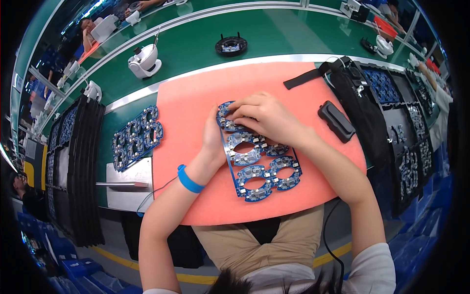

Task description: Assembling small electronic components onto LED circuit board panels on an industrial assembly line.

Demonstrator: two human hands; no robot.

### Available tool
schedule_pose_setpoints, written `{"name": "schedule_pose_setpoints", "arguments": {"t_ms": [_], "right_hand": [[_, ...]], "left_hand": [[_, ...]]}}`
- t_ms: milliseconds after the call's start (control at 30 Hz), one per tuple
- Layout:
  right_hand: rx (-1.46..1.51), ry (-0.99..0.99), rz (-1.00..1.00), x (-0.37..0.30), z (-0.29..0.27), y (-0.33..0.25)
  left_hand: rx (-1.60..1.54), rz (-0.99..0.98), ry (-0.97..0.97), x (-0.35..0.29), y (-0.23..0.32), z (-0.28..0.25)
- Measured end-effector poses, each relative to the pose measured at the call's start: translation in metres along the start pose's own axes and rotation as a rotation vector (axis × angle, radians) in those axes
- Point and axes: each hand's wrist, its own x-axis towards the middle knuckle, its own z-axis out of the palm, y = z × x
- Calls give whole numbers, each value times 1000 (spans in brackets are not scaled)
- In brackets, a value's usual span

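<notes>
A blue panel of joined ring-shaped circuit boards (246, 159) lies tilted over the pink mat (196, 98), its far end between my hands. Along its left edge, my left hand (213, 137) grips it, a blue wrist strap (190, 180) round the wrist; part of the fingers is hidden. My right hand (267, 116) reaches across the far right side, its bent fingers closed on the far-left ring. Whether a small part is between those fingertips cannot be seen.
Another blue circuit board panel (138, 137) lies left of the mat, above a whitish plate (128, 188). Stacked black trays (81, 171) stand at left, more board-filled trays (391, 122) at right. A black case (336, 121) rests on the mat. Beyond are a white device (145, 61) and a black round housing (231, 45).
</notes>
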Motion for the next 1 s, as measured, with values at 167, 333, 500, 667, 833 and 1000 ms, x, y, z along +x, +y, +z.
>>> {"name": "schedule_pose_setpoints", "arguments": {"t_ms": [167,333,500,667,833,1000], "right_hand": [[-55,-58,96,4,-5,-10],[121,48,95,3,-6,9],[-81,-9,-72,-3,-16,21],[-129,53,-47,-3,-6,14],[263,94,246,0,-4,5],[-5,68,-57,0,2,4]], "left_hand": [[-1,-7,52,0,2,2],[42,-18,-32,-3,4,4],[35,-16,-5,-3,7,2],[69,-18,23,-2,7,6],[82,-33,34,-3,6,4],[-34,6,-6,-1,5,2]]}}
